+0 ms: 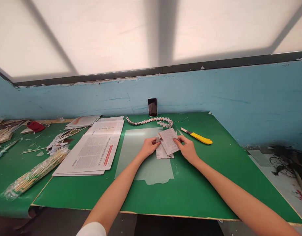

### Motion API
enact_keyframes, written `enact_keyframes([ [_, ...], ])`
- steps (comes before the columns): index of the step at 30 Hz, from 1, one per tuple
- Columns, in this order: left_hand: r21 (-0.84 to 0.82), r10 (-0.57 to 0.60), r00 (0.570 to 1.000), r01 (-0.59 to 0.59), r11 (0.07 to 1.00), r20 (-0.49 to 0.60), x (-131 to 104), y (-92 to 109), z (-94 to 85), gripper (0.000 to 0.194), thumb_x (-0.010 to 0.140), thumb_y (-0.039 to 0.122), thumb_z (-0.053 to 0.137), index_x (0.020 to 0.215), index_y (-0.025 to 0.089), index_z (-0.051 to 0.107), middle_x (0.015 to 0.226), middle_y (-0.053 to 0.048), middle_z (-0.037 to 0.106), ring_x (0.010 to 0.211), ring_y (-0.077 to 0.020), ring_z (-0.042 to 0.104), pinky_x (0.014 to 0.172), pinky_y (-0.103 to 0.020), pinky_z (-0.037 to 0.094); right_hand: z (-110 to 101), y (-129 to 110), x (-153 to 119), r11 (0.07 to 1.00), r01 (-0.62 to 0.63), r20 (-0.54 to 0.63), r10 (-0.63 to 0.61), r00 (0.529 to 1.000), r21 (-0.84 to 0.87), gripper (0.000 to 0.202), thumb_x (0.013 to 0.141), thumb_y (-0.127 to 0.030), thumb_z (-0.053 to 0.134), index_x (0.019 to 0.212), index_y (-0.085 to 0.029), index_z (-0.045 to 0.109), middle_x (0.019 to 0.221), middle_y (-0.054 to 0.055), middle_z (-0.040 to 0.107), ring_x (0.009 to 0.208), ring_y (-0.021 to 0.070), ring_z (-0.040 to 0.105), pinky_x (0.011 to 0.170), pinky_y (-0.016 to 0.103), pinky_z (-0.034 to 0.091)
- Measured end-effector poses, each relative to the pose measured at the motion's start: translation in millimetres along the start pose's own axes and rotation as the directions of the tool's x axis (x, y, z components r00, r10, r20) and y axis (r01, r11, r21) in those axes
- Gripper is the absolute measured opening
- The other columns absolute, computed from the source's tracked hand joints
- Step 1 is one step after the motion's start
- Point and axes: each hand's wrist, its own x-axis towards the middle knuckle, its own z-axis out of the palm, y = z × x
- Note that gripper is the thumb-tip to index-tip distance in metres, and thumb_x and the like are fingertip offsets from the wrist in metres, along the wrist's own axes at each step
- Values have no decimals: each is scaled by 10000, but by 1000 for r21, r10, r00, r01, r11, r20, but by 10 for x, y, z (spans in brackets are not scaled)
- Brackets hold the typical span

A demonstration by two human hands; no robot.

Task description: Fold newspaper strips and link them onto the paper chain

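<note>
A small piece of newspaper (pixel 168 141) is pinched between my two hands, tilted above the table. My left hand (pixel 150 147) grips its left edge, and my right hand (pixel 186 148) grips its right edge. Under it another newspaper piece (pixel 163 153) shows; I cannot tell whether it is held too. Both are over a translucent sheet (pixel 136 144) with a ragged front edge. Behind them curves a zigzag chain of folded paper (pixel 147 121). To the right of my right hand lies a yellow utility knife (pixel 200 137) with its blade out.
Stacked newspapers (pixel 94 149) lie to the left on the green table (pixel 205 190). A phone (pixel 152 107) leans against the blue wall. Further left are a plastic-wrapped bundle of sticks (pixel 37 172), paper scraps (pixel 58 141), scissors (pixel 4 151) and a red cloth item (pixel 35 126).
</note>
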Motion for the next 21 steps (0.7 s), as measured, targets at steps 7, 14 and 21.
enact_keyframes([
  [7, 394, 245, 930, -123, 911, -275, 218, 142, 72, 432, 800, 118, 617, 1223, 189, 672, 1197, -118, 705, 1125, -268, 630, 945, -389, 515, -115, -3, 642, 978, 177, 255, -144, 956, -114, 352, 896, -553, 660, 834, -220, 757, 794, 42, 726, 726, 217, 611, 646, 318, 459],
  [14, -28, 76, 937, -91, 995, -340, 249, 197, 169, 343, 1010, 372, 382, 1049, 192, 670, 957, -69, 710, 744, -176, 654, 651, -281, 509, -6, 269, 700, 981, 165, 312, -126, 942, -102, 306, 924, -488, 622, 862, -222, 761, 848, 42, 767, 776, 230, 679, 690, 328, 503],
  [21, -101, 24, 950, -59, 993, -313, 263, 72, 126, 405, 843, 447, 702, 1145, 187, 624, 844, -29, 682, 754, -164, 650, 715, -268, 502, 12, 350, 601, 991, 122, 244, -104, 964, -61, 317, 958, -498, 584, 987, -228, 747, 902, 53, 767, 819, 241, 693, 715, 344, 527],
])
